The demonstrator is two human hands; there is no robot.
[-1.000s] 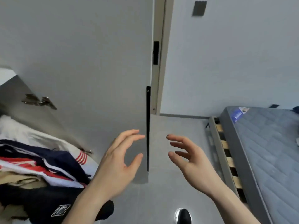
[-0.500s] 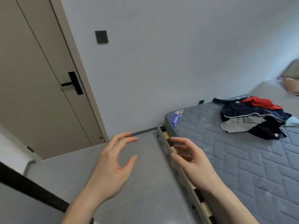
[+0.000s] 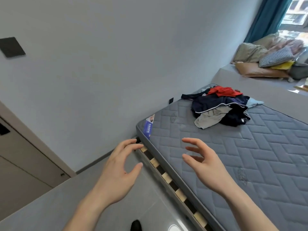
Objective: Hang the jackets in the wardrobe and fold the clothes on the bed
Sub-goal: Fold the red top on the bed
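Clothes sit heaped at the bed's far end, well apart from both hands, left and right, spread and empty, so a hasty grab could drag the tangled pile onto the floor.

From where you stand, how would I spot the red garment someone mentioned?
Look at the grey quilted mattress and find the heap of clothes near the wall end. The red garment lies on top, the only bright red among navy and beige pieces.
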